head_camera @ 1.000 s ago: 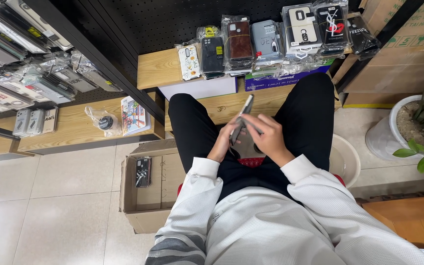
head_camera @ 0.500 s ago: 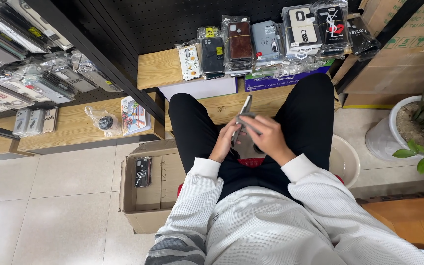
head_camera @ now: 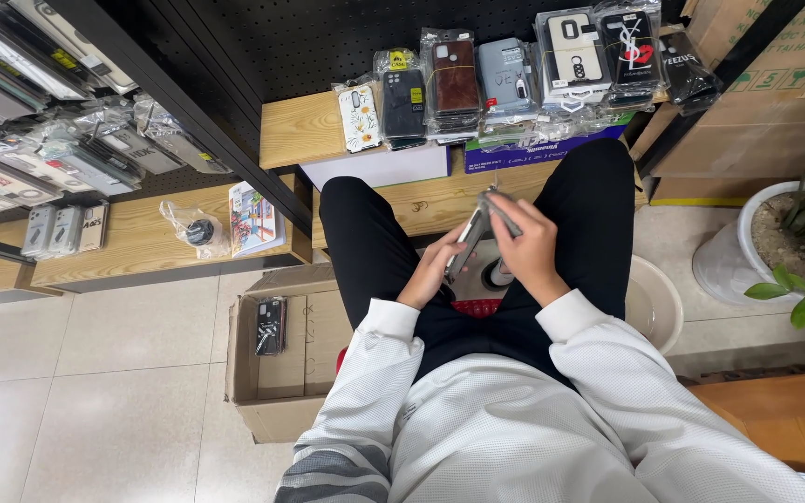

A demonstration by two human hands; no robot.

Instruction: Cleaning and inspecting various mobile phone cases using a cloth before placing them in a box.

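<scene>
Both hands are working together over the lap: the left hand (head_camera: 432,270) is gripping a packaged phone case (head_camera: 473,235), the right hand (head_camera: 525,244) is clamping its top (wrapper state unclear). One case (head_camera: 270,326) is lying in the cardboard box (head_camera: 277,410); many stacked cases (head_camera: 514,79) are waiting.

packaged phone cases (head_camera: 514,79) line the far wooden shelf (head_camera: 305,130); a cardboard box (head_camera: 281,368) sits left, a potted plant (head_camera: 794,247) right.

Glossy plastic-wrapped phone case (head_camera: 473,233), wooden shelf (head_camera: 305,130)
</scene>
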